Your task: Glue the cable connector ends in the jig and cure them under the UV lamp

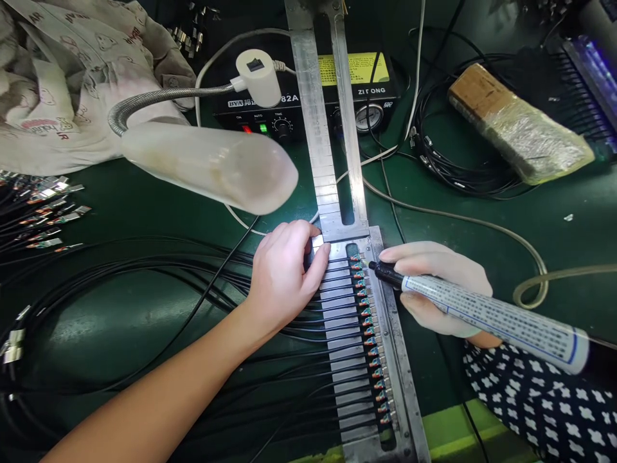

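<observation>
A long slotted metal fixture (pixel 344 395) holds a row of black cables side by side, their small connectors with coloured wires (pixel 369 321) lined up over its slot. My left hand (pixel 285 267) is closed at the upper left edge of this fixture, thumb and curled fingers around it near the topmost cables. In my right hand (pixel 438 283), which wears a pale thin glove, is a thick pen-shaped tool (pixel 496 318) with a black nose and a white printed barrel. Its tip is close to the uppermost connectors; whether it touches them I cannot tell.
A second slotted metal fixture (pixel 311 103) lies beyond, across a black control box (pixel 313 116) with lit switches. A white gooseneck lamp (pixel 212 164) hangs at left. Cable bundles (pixel 120 276), patterned cloth (pixel 91 77), a wrapped block (pixel 520 122) and a looping hose (pixel 482 222) surround the fixture.
</observation>
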Available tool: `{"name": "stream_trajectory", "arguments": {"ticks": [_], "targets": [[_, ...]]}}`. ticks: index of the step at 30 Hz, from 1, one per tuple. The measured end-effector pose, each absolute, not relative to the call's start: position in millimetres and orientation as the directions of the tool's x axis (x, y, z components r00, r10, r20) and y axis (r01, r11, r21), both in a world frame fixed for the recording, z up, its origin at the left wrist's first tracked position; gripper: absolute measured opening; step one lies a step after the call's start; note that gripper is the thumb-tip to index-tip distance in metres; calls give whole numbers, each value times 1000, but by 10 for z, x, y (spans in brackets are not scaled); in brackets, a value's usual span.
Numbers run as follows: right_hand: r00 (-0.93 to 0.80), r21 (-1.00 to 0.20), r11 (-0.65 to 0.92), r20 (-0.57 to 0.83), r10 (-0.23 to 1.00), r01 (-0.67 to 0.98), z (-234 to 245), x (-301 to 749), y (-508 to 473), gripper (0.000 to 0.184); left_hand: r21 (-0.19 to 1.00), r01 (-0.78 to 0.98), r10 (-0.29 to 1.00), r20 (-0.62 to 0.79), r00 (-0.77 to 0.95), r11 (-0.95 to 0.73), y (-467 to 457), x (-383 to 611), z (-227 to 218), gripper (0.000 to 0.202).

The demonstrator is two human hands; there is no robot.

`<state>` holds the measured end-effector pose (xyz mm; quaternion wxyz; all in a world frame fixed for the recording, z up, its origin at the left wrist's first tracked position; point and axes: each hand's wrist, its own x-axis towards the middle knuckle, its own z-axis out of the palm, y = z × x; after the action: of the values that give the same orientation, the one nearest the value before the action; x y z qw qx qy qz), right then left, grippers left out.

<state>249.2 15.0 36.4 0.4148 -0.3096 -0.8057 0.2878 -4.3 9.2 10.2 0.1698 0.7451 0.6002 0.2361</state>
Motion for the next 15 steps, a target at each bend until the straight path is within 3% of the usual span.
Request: {"name": "stream_trajectory", "arguments": {"ticks": [15], "targets": [[-467, -732, 634, 483, 741, 249, 349, 2494, 163, 35, 534, 815, 974, 153, 169, -226, 94, -49, 106, 11]]}}
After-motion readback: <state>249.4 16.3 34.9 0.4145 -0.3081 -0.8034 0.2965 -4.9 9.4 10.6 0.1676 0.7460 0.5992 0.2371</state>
